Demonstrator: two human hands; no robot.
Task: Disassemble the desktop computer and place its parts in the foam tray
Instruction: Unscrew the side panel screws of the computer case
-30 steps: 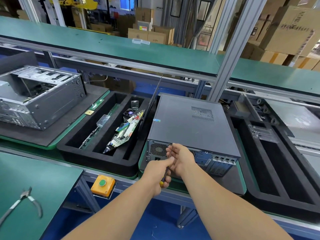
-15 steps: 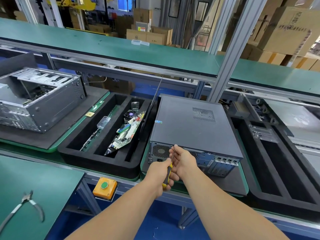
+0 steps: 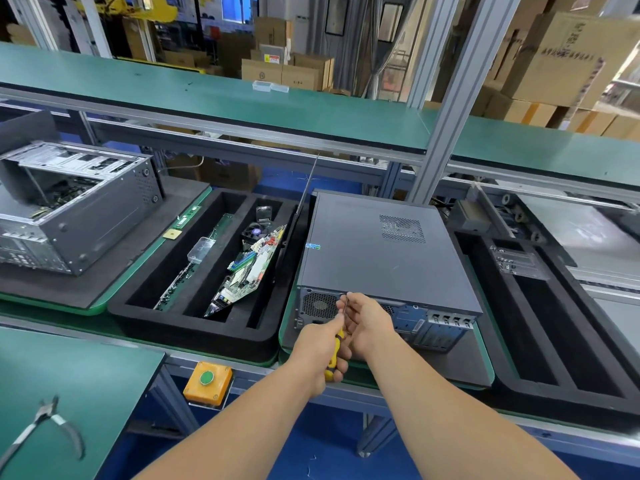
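A closed dark grey desktop computer (image 3: 377, 247) lies on its side on a green-edged pallet, its rear panel facing me. My left hand (image 3: 320, 351) grips a yellow-handled screwdriver (image 3: 335, 351) whose thin shaft points up at the case's rear top edge. My right hand (image 3: 367, 320) pinches the shaft near its tip, right against the rear panel. A black foam tray (image 3: 145, 306) to the left holds a motherboard (image 3: 251, 265), a fan and a long circuit board in its slots.
A stripped metal chassis (image 3: 69, 209) sits on a dark mat at far left. Another black foam tray (image 3: 554, 341) lies on the right. An orange button box (image 3: 207, 379) hangs under the conveyor edge. Pliers (image 3: 45, 427) lie on the near-left green table.
The screwdriver has tilted more upright, its tip now at the rear top edge of the case. Both hands stay together at the rear panel; my view shifted slightly.
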